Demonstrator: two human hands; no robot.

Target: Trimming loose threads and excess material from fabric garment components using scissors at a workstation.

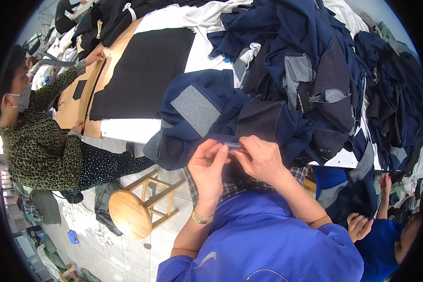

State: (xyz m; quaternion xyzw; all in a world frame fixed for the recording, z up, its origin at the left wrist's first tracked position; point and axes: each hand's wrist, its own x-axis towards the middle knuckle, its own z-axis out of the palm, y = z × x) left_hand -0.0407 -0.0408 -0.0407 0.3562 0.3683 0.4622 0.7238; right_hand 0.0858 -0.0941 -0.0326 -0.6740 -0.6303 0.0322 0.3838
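Close in front of me, both hands come together over the near edge of the dark blue garment (211,136). Between their fingertips is a small, slim, translucent bluish piece (232,146) with a reddish bit at its right end; its exact kind is too small to tell. My left hand (207,164), with a watch at the wrist, pinches it at the left between thumb and fingers. The fingers of my right hand (262,159) close on its other end. A grey fabric patch (196,109) shows on the garment just beyond.
Dark blue garments (286,37) lie heaped on the white table (127,130). Left of them is a flat black fabric panel (143,70). At the left, a masked person (42,127) handles a dark strip; another person's hand (359,225) holds fabric at right. A wooden stool (130,214) stands at lower left.
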